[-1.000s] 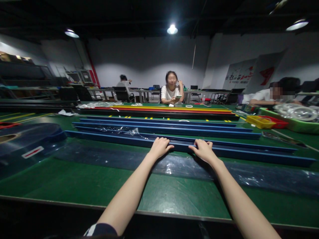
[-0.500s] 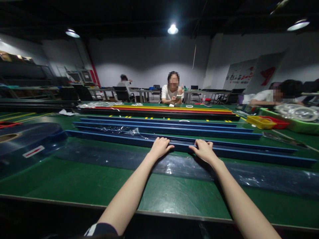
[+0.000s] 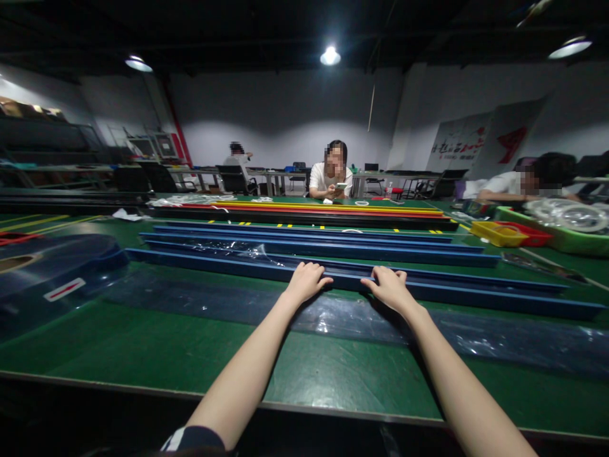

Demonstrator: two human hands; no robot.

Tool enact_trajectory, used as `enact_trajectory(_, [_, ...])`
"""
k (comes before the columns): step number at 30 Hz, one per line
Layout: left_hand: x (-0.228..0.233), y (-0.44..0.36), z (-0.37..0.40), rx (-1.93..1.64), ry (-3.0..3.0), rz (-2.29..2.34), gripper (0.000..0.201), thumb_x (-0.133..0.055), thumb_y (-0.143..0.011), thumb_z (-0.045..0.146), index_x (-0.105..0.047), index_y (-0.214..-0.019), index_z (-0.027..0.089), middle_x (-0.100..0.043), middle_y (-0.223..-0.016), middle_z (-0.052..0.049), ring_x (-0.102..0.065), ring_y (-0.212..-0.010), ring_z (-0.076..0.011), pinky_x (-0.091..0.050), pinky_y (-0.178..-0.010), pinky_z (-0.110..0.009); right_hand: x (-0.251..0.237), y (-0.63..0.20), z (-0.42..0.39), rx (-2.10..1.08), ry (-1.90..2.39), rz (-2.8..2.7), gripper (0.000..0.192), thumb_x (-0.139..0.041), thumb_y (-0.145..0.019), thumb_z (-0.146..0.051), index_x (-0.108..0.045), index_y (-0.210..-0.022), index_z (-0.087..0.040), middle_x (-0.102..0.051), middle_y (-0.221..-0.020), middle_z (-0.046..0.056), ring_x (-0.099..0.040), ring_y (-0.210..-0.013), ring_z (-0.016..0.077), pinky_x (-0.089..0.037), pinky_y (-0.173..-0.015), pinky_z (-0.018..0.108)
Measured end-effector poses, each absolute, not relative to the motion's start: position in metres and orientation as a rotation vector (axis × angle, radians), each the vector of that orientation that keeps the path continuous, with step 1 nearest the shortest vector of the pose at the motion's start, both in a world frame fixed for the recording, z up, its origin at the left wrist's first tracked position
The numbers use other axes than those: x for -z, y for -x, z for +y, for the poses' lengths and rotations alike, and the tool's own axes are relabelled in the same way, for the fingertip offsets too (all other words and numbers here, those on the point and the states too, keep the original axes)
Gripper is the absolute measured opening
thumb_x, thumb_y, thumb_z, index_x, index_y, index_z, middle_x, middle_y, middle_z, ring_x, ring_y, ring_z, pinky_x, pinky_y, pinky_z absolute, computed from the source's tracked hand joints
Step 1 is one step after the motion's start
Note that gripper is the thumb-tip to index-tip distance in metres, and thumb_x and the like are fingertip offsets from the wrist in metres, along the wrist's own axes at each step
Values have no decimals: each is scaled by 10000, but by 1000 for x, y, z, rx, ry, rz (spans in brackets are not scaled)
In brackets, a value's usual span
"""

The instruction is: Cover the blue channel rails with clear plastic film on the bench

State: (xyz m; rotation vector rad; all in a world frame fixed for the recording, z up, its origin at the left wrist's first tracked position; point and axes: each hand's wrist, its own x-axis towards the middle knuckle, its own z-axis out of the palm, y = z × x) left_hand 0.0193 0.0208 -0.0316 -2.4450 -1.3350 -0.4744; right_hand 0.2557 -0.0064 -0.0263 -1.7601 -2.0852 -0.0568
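Both of my hands are on the nearest long blue channel-shaped strip (image 3: 499,303), which lies lengthwise across the green table. My left hand (image 3: 307,279) curls over its near wall, thumb on my side and fingers over the top. A short way to the right, my right hand (image 3: 391,289) grips the same wall in the same manner. The fingertips of both hands are partly hidden behind the wall. In front of the channel, under my forearms, a flat band of clear plastic film (image 3: 190,301) runs from side to side. Several more blue channels (image 3: 419,253) lie parallel just behind.
A large roll of clear film (image 3: 52,266) with a label sits at the left. Yellow, red and black strips (image 3: 304,214) lie farther back. At the right are a yellow tray (image 3: 499,233) and a green basket (image 3: 585,241) of coiled material. A person (image 3: 332,178) across the table holds a phone.
My hands and the blue channel have not moved. The person across the table has lowered a raised hand and tilted their head toward the phone.
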Motion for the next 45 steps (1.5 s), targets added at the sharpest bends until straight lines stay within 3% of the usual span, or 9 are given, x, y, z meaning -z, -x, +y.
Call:
enact_trajectory(17, [32,-19,21,448,2433,-1330,385,-390,-867,506,-570,-823,168,-634,-873,-56,-556,-865,-201,-329,-721,-303,18,-240,-20,428,1776,-2239,303,-316,-883,-361,-537,-934,-159,-614,-983,116,-516,-921,244,-261,-815,408])
enact_trajectory(29, [31,-19,20,444,2441,-1338,381,-386,-870,499,-571,-829,169,-630,-888,-63,-546,-877,-203,-326,-724,-304,31,-201,-14,296,1390,-2232,198,-391,-849,-277,-509,-981,-187,-569,-1008,88,-466,-948,211,-296,-774,315])
enact_trajectory(45, [30,-19,19,452,2460,-1345,371,-390,-873,488,-571,-843,165,-627,-894,-66,-546,-883,-212,-326,-728,-316,42,-197,1,5,1414,-2073,137,-431,-824,-316,-492,-875,-204,-609,-925,28,-503,-919,179,-233,-783,326])
